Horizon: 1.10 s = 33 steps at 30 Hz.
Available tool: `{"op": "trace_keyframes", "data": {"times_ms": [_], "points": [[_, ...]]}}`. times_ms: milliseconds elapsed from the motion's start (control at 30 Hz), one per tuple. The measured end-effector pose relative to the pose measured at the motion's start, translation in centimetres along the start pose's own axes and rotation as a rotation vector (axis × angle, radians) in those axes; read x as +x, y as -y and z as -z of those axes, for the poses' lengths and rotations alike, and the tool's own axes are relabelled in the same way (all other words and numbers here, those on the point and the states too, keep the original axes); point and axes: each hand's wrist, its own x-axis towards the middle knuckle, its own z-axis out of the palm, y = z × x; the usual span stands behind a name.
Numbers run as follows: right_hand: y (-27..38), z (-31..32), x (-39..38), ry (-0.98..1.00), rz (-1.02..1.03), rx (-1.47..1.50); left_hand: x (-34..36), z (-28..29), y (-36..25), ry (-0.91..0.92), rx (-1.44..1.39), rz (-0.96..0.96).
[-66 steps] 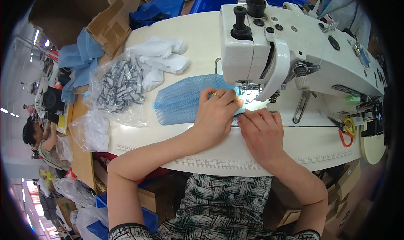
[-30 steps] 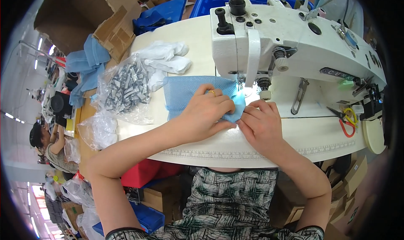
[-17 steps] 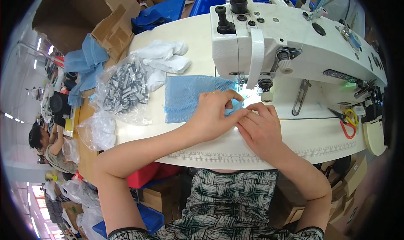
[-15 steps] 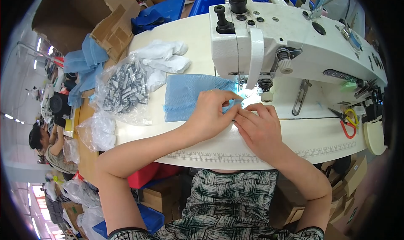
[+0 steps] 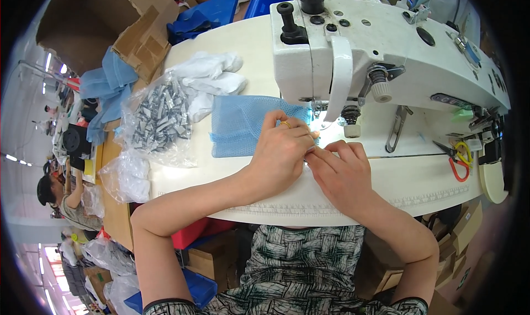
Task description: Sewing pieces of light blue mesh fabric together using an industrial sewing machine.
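Observation:
A piece of blue mesh fabric (image 5: 234,127) lies flat on the white sewing table, its right edge under the lit needle area of the white sewing machine (image 5: 397,66). My left hand (image 5: 281,152) rests over the fabric's near right corner with its fingers closed on it. Against those fingertips, my right hand (image 5: 342,171) pinches at the same corner with thumb and forefinger. Both sets of fingers meet just in front of the presser foot and cover the corner, so exactly how the mesh is folded there is hidden.
A clear bag of small grey pieces (image 5: 160,116) lies left of the fabric, beside white cloth gloves (image 5: 212,75). Scissors (image 5: 458,160) with red and yellow handles lie at the right. A printed ruler strip (image 5: 287,209) follows the table's front edge. A co-worker (image 5: 66,196) sits far left.
My left hand has turned over further, its back now covering the fabric's corner and its fingers curled in. The right hand stays close by, shifted only slightly. The mesh remains in place.

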Motion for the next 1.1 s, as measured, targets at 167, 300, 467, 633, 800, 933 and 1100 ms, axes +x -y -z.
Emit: {"op": "trace_keyframes", "data": {"times_ms": [167,300,467,633,800,933,1100], "points": [[-0.1,0.2,0.1,0.012,-0.004,0.008,0.5,0.0,-0.2,-0.01,-0.002,0.003],[-0.1,0.1,0.2,0.014,-0.03,0.022,0.8,0.2,-0.2,-0.012,-0.017,0.021],[-0.2,-0.1,0.3,0.028,-0.078,0.041,1.2,-0.1,0.2,-0.035,0.033,0.001],[-0.1,0.0,0.4,0.057,-0.106,0.045,1.2,-0.2,0.4,-0.017,0.082,-0.003],[-0.3,0.2,0.5,0.059,-0.085,0.011,2.3,3.3,1.9,0.22,0.13,-0.097],[-0.3,0.5,0.6,0.031,-0.114,0.06,3.2,6.6,3.2,0.323,0.12,-0.113],[-0.8,0.2,0.5,0.006,-0.12,0.175,2.4,7.9,3.8,0.305,0.094,-0.179]]}}
